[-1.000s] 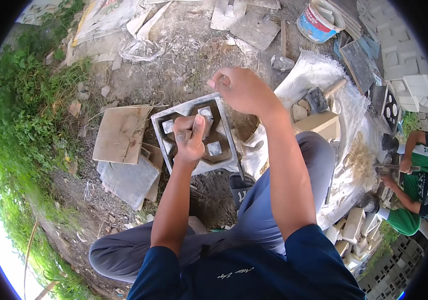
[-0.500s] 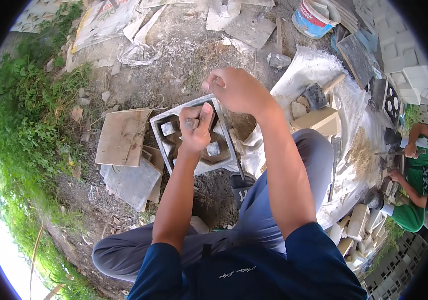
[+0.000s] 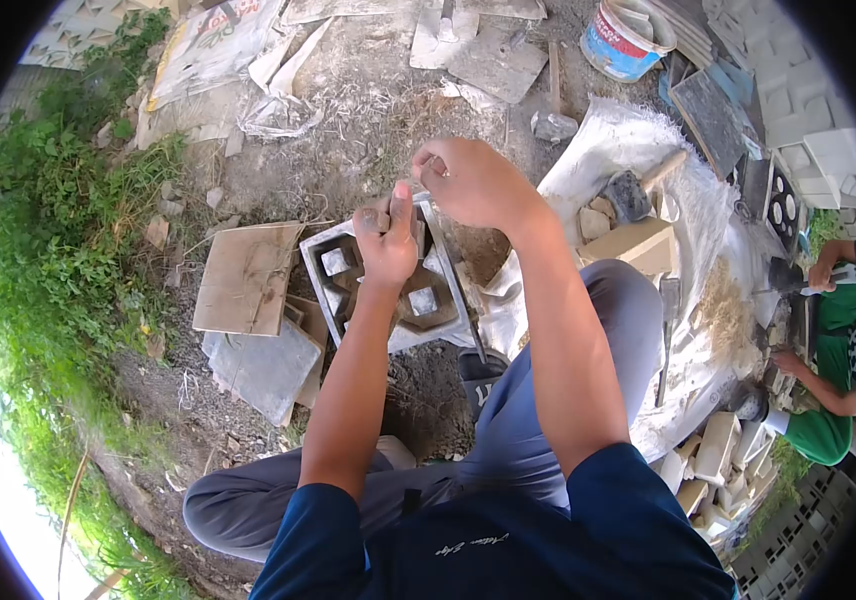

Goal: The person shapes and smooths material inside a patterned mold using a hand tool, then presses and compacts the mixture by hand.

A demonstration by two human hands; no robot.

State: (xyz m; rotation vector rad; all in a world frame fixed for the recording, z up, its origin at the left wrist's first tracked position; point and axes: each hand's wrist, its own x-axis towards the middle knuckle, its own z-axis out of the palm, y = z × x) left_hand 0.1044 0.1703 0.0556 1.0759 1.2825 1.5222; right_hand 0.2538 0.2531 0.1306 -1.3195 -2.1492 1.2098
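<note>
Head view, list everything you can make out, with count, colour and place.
Frame: one, grey, centre
Square blocks: at least three, pale grey, inside the frame
Board: one, brown, left of the frame
Slab: one, grey, below the board
Printed sack: one, white, top left
Bucket: one, blue, red and white, top right
Sheet: count unclear, white, right of centre
Lump: one, dark, on the sheet
Beige block: one, beige, below the lump
Stacked blocks: several, pale, lower right
Plants: many, green, left
Co-worker: one, green and dark clothing, right edge
Left hand: one, bare, over the frame
Right hand: one, bare, beside the left
Trousers: one pair, grey, bottom
Shirt: one, dark blue, bottom
</note>
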